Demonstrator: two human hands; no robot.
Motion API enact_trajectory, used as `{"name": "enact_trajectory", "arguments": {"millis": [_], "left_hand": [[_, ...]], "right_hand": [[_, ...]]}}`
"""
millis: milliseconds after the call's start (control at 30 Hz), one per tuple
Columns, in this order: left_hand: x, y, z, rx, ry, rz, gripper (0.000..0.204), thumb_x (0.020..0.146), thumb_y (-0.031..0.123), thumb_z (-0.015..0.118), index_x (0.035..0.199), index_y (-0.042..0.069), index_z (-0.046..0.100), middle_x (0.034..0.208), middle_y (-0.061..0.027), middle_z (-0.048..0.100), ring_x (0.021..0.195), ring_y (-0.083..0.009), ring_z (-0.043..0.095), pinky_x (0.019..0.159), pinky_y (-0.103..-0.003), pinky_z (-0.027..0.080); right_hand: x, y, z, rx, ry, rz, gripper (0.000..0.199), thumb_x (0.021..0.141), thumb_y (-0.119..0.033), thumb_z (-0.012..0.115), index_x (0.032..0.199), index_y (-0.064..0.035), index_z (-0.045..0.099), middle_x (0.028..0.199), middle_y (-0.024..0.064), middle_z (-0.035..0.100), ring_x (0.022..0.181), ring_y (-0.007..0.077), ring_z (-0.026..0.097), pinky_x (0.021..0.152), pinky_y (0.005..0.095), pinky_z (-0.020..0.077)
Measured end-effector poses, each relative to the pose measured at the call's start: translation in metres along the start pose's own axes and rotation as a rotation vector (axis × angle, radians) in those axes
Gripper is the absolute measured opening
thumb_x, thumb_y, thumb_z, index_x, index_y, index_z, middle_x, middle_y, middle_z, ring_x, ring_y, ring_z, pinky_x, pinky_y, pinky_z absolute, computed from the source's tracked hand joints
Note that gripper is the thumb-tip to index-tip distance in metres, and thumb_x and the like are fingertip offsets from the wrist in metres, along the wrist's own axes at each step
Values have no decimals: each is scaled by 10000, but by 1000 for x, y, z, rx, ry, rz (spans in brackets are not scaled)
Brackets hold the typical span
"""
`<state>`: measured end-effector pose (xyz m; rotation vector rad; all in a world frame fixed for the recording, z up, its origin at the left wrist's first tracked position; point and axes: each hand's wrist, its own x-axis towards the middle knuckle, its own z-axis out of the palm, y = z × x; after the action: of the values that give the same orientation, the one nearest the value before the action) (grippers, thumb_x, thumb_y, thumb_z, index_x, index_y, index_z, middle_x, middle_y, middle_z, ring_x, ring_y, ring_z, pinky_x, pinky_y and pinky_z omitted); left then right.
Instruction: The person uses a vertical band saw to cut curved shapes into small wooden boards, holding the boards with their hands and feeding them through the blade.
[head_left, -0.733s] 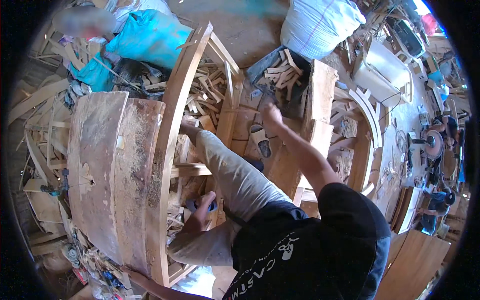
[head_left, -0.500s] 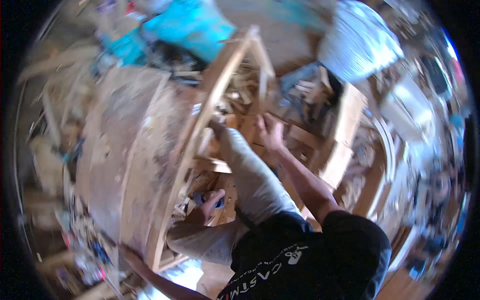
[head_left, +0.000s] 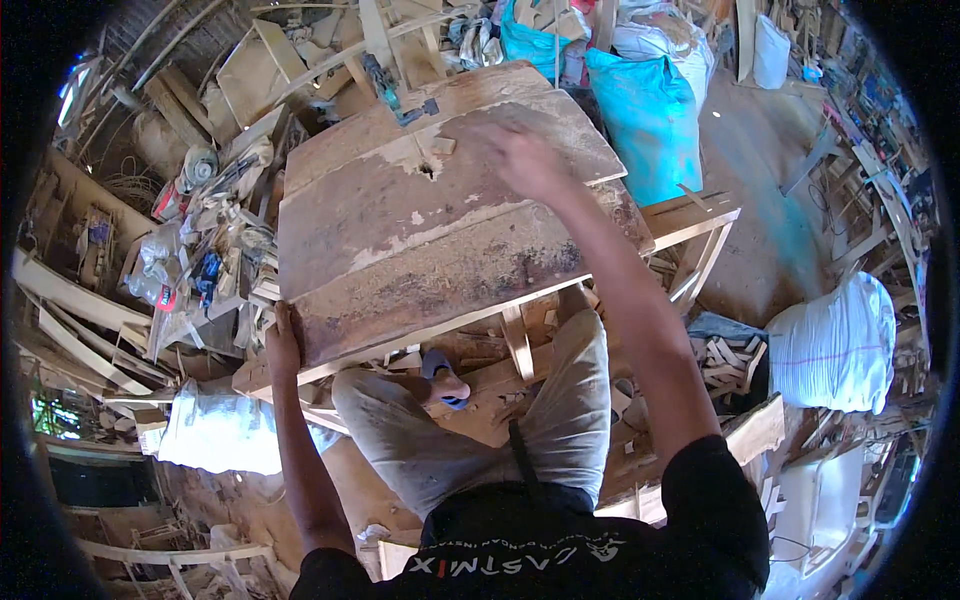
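Right grip (head_left: 528, 163) blurs over the worktop (head_left: 370, 235), left grip (head_left: 283, 342) at its near-left corner; can't tell openness or hold. Wood block (head_left: 438, 146) there's probably light, stiff; pinch sides.

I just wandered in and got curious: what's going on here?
A person sits at a worn wooden bench top. Their left hand is at its near left corner. The right hand, blurred, is over the far part, to the right of a small wood block; whether it touches the surface is unclear. Neither hand visibly holds anything. Beyond the bench's far right side stands a turquoise sack.
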<state>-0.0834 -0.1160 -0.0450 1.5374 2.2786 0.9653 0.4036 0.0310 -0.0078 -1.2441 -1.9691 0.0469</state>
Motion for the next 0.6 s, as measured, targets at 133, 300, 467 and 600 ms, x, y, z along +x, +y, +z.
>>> {"name": "enact_trajectory", "arguments": {"millis": [133, 300, 467, 600], "left_hand": [[14, 12, 10, -48, -30, 3, 925, 1034, 720, 415, 828, -155, 631, 638, -177, 544, 669, -294, 514, 686, -485, 430], [27, -35, 11, -34, -84, -93, 898, 1021, 726, 445, 919, -133, 688, 726, -222, 617, 733, -337, 583, 736, -510, 458], [59, -86, 21, 20, -41, 133, 816, 1018, 708, 466, 1208, -52, 696, 1023, -298, 708, 955, -393, 673, 891, -511, 494], [51, -51, 24, 85, -160, -66, 819, 997, 723, 487, 1356, 11, 676, 1257, -268, 707, 1100, -407, 656, 1009, -465, 482]], "right_hand": [[60, 34, 68, -286, -119, -147, 427, 1024, -316, 574, 1420, -167, 629, 1388, 157, 654, 1289, 352, 603, 1107, 499, 463], [45, -5, 25, -216, -455, 74, 316, 951, -165, 592, 1228, -95, 727, 1308, 203, 681, 1269, 345, 628, 1035, 497, 519], [-77, 12, -44, -337, -252, -108, 350, 914, -149, 664, 1258, -102, 707, 1339, 127, 664, 1264, 305, 615, 1015, 453, 543], [-170, 7, -84, -360, -82, 17, 429, 842, -40, 688, 1267, -102, 705, 1400, 79, 625, 1283, 295, 594, 1059, 421, 534]]}}
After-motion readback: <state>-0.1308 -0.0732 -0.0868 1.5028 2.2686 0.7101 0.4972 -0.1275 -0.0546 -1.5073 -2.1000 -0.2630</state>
